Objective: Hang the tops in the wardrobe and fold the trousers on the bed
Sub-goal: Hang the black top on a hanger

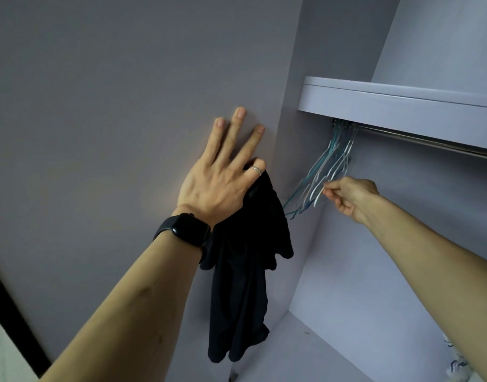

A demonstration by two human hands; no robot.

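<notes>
Closest in, the left forearm reaches up with a dark watch [191, 228] on the wrist, and the left hand [220, 175] lies flat against the wardrobe panel [99, 106], three fingers spread straight while one ringed finger curls over to hook the black top [245, 257]. That top hangs limp straight below the hold, draped past the wrist and down alongside the forearm, touching nothing else that I can see. Across to the right of that grip, the right hand [349, 194] is inside the open wardrobe, fingertips pinching the lower end of a white hanger [320, 194]. Just above and left of the pinch, the bunch of hangers [327, 161], teal, grey and white, fans down from the metal rail [429, 139], crowded at its left end. Over the rail sits the pale shelf [402, 106].
</notes>
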